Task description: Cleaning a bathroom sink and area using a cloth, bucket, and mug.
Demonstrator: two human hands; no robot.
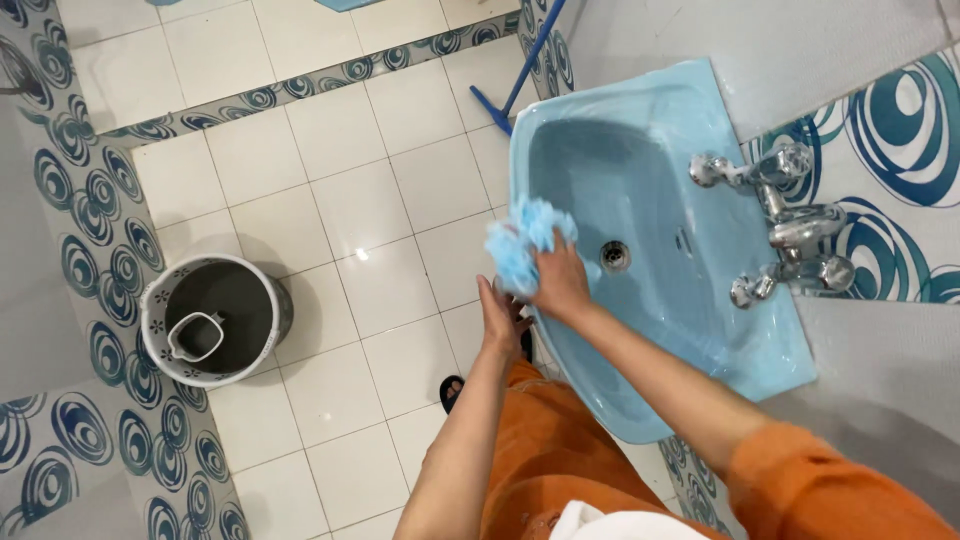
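My right hand (562, 283) grips a blue mesh scrubber (525, 238) and presses it on the front rim of a light blue wash basin (650, 330). My left hand (500, 315) is just below the rim, fingers spread against the basin's outer edge beside the scrubber. The basin's drain (614, 255) lies right of my hands, and a chrome tap (785, 230) with two handles stands at its back edge. Both arms reach in from the bottom of the view, with orange sleeves and clothing.
A white bucket (215, 320) with a small mug inside stands on the white floor tiles (380, 290) to the left. A blue-handled mop or wiper (515, 85) leans by the far wall. Blue swirl-patterned tiles line the walls.
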